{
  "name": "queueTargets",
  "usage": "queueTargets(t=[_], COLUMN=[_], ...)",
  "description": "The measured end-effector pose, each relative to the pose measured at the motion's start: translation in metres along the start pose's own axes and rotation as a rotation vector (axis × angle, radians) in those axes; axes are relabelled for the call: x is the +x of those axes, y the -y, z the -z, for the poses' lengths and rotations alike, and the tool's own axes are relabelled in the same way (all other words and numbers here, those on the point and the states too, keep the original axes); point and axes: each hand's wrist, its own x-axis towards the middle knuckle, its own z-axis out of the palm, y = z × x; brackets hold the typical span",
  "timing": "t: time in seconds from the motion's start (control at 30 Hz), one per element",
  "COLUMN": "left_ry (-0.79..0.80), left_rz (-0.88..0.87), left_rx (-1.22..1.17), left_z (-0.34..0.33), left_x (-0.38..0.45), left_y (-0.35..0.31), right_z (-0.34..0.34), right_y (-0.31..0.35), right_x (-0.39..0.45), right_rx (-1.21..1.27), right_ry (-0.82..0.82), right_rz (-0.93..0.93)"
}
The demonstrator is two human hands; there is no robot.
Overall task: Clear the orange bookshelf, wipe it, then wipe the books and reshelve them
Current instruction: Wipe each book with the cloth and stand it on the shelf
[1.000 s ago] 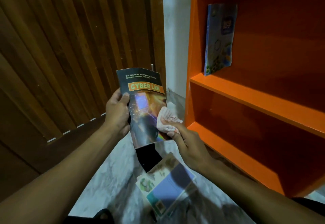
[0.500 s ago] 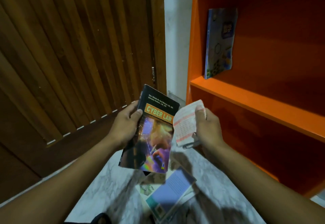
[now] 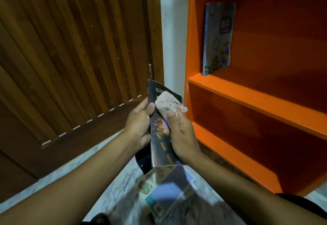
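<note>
The left hand [image 3: 139, 124] grips a dark book [image 3: 160, 133] by its left edge, fingers clamped on the cover, holding it upright in front of the orange bookshelf [image 3: 247, 99]. The right hand [image 3: 182, 136] presses a crumpled cloth [image 3: 169, 105] against the upper part of the cover, its fingers closed on the cloth. On the middle shelf a single blue book [image 3: 218, 37] stands at the left end, leaning against the side wall; the lower compartment holds nothing visible. On the marble floor [image 3: 115, 189], below the hands, lies a blurred pile of books [image 3: 168, 189] near the shelf's bottom front edge. A wooden door [image 3: 70, 57] stands to the left.
</note>
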Motion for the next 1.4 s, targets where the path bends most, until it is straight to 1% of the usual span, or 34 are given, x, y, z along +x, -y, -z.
queueTargets(t=[0.07,0.17,0.27,0.4,0.47,0.57,0.67,0.8,0.9,1.0,1.07,1.17,1.23,1.3,1.4], left_ry=[-0.096,-0.209,-0.322,-0.369,-0.365,-0.315,-0.220,-0.050,0.088,0.191,0.203,0.192,0.179,0.197,0.237], left_rz=[0.000,-0.064,-0.104,-0.178,-0.215,-0.255,-0.268,-0.286,-0.266,-0.271,-0.308,-0.339,-0.339,-0.285,-0.173], left_rx=[-0.051,-0.087,-0.094,-0.062,0.003,0.123,0.262,0.408,0.465,0.512,0.543,0.587,0.716,0.849,0.825], left_z=[0.006,0.017,0.034,0.052,0.058,0.066,0.070,0.071,0.067,0.061,0.061,0.063,0.066,0.068,0.066], left_x=[0.010,0.024,0.030,0.032,0.033,0.032,0.029,0.023,0.016,0.013,0.016,0.023,0.027,0.030,0.031], left_y=[-0.009,-0.019,-0.029,-0.038,-0.041,-0.043,-0.042,-0.042,-0.041,-0.041,-0.041,-0.043,-0.044,-0.043,-0.036], right_z=[-0.004,-0.010,-0.010,-0.009,-0.007,-0.001,0.009,0.026,0.035,0.039,0.043,0.048,0.057,0.065,0.075], right_y=[0.001,0.004,-0.001,-0.006,-0.009,-0.023,-0.034,-0.034,-0.032,-0.029,-0.030,-0.014,-0.002,0.008,0.020], right_x=[-0.010,-0.025,-0.034,-0.039,-0.038,-0.032,-0.027,-0.014,-0.001,0.006,0.010,0.015,0.019,0.020,0.019], right_rx=[-0.048,-0.072,-0.112,-0.167,-0.193,-0.262,-0.347,-0.231,-0.111,-0.021,-0.004,-0.042,-0.052,-0.059,-0.035], right_ry=[0.077,0.183,0.267,0.344,0.365,0.390,0.337,0.168,0.232,0.230,0.178,0.079,0.020,0.017,0.026], right_rz=[0.031,0.117,0.158,0.192,0.147,0.010,-0.115,-0.300,-0.423,-0.416,-0.414,-0.281,-0.206,-0.150,-0.138])
